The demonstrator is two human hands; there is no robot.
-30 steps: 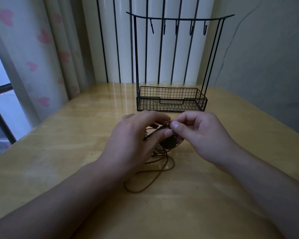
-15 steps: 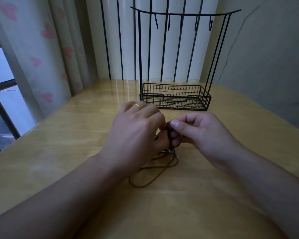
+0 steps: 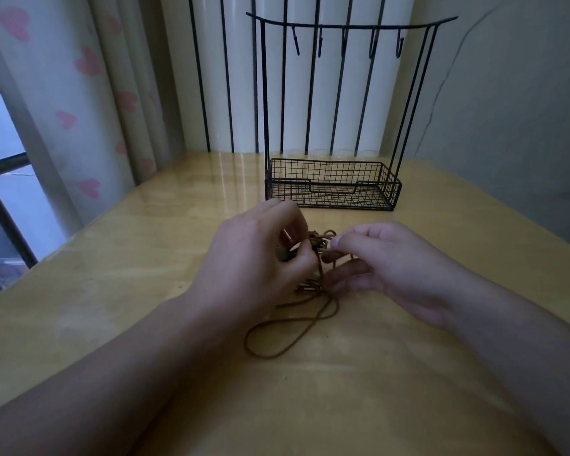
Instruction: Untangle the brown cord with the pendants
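Observation:
A thin brown cord (image 3: 287, 327) lies in a loose loop on the wooden table (image 3: 112, 291), and its tangled part is raised between my hands. My left hand (image 3: 257, 268) curls round the tangle and a dark pendant (image 3: 285, 253) that shows under its fingers. My right hand (image 3: 389, 268) pinches a strand of the cord between thumb and forefinger just right of the knot, its other fingers hanging below. Most of the tangle is hidden by my fingers.
A black wire basket (image 3: 333, 187) with a tall rail of hooks (image 3: 349, 26) stands on the table just beyond my hands. A curtain with pink hearts (image 3: 79, 93) hangs at the left, and a grey wall rises on the right.
My hands have drawn slightly apart, and the tangle now shows between them. My left hand has turned so the pendant is visible beneath its fingers. The loop on the table has shifted a little.

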